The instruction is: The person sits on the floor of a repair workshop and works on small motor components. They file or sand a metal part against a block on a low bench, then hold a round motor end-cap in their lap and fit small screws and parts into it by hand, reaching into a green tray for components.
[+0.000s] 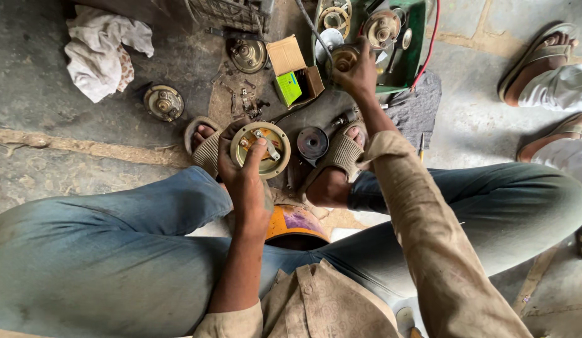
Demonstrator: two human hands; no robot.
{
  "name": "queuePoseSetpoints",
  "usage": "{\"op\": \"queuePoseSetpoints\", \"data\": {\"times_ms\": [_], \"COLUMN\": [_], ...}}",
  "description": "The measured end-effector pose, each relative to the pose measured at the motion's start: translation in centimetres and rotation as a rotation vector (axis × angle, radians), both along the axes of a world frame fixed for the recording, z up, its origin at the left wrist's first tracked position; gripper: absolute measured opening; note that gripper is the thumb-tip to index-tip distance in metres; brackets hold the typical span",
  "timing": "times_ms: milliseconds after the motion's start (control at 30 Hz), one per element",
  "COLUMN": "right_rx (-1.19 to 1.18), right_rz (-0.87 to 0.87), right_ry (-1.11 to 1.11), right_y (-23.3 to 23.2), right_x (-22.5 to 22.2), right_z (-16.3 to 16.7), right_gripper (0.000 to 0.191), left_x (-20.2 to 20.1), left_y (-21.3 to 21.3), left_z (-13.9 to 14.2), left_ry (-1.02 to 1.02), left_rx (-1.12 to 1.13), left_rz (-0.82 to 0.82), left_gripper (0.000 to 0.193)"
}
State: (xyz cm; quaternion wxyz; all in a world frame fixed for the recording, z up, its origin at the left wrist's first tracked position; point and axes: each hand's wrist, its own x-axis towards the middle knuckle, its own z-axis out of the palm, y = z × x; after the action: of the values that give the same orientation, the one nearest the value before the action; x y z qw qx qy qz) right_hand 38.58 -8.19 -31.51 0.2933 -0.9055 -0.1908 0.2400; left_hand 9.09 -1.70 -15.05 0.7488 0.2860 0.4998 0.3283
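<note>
The left hand (244,178) is closed around a round, cream-rimmed metal disc assembly (261,149), thumb across its face, holding it flat and face-up between the knees, above the sandalled feet. The right hand (356,72) reaches well forward, fingers curled down onto a small round brass-coloured part (343,59) at the edge of a green tray (416,37) of similar discs. That part lies up and right of the held disc, nearer the right hand. An open cardboard box (294,75) sits between them.
</note>
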Motion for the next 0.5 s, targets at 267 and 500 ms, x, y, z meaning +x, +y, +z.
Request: {"op": "queuePoseSetpoints", "data": {"times_ms": [267, 500], "right_rx": [0.035, -0.237], "right_rz": [-0.362, -0.185], "right_ry": [-0.337, -0.770], "right_y": [-6.6, -4.2], "right_x": [2.6, 2.0], "right_z": [-0.2, -0.5], "right_gripper": [0.096, 0.049], "left_x": [0.2, 0.3], "left_y": [-0.1, -0.3], "left_z": [-0.1, -0.3], "left_ry": [0.017, 0.029], "left_rx": [0.044, 0.042], "left_rz": [-0.056, -0.076], "left_gripper": [0.035, 0.035]}}
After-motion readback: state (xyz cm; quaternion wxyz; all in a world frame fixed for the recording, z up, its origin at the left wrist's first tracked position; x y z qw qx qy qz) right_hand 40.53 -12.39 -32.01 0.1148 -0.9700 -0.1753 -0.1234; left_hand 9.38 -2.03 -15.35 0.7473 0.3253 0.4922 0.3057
